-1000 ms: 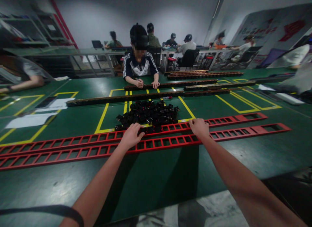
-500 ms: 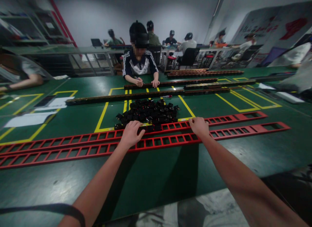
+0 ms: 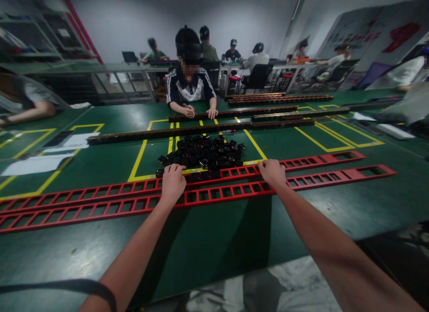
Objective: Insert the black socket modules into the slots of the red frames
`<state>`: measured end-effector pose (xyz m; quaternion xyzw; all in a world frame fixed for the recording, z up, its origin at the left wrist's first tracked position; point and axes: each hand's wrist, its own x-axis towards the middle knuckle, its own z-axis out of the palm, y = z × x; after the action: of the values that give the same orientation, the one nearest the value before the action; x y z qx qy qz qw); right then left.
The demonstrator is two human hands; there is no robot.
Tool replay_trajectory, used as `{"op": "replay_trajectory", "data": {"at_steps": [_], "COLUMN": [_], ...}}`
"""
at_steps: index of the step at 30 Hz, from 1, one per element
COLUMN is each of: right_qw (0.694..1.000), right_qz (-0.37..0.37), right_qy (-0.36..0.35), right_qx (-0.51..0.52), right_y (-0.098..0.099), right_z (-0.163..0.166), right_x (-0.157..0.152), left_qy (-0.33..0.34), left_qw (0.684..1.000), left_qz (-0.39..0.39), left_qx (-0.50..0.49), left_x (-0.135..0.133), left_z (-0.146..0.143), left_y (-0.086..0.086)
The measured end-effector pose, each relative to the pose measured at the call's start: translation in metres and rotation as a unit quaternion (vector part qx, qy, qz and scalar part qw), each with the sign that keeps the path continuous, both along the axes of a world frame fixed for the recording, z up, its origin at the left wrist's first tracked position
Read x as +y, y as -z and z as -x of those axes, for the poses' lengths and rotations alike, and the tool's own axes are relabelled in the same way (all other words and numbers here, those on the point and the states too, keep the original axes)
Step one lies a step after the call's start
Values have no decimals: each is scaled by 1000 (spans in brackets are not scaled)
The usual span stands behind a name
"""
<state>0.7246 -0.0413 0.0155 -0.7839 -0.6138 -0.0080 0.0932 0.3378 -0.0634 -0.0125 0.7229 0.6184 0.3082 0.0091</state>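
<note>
Two long red ladder-shaped frames (image 3: 338,175) lie side by side across the table, the farther red frame (image 3: 303,162) just beyond the nearer one. My left hand (image 3: 173,185) rests over the farther frame, fingers bent down at its far edge; the fingertips are hidden. Right of that hand, several black blocks (image 3: 210,174) sit in the farther frame's cells. My right hand (image 3: 273,172) is closed on the farther frame, its fingers curled over the rail. Beyond the frames, between my hands, lies a heap of small black parts (image 3: 211,152), some with red spots.
Yellow tape outlines (image 3: 254,144) mark the green table (image 3: 214,240). Long dark strips (image 3: 140,136) lie past the heap. Opposite, a co-worker (image 3: 191,86) holds a pen-like tool over another strip. White papers (image 3: 36,164) lie at left. Other people sit farther back.
My left hand has shifted slightly left along the farther frame, and its thumb no longer sticks out to the right. My right hand stays on the frame. The view has shifted slightly.
</note>
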Motion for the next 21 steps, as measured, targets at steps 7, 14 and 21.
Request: {"op": "replay_trajectory", "data": {"at_steps": [7, 14, 21], "right_qw": [1000, 1000, 1000], "right_qz": [-3, -5, -10], "right_qy": [-3, 2, -2], "right_qx": [1, -1, -1], "right_y": [1, 2, 0], "right_z": [-1, -1, 0], "right_x": [0, 0, -1], "left_qy": [-56, -52, -2], "left_qw": [998, 998, 985], "left_qz": [11, 32, -110], "left_qx": [-23, -21, -133], "left_x": [4, 7, 7], "left_z": [6, 5, 14], "left_y": [7, 4, -9]}}
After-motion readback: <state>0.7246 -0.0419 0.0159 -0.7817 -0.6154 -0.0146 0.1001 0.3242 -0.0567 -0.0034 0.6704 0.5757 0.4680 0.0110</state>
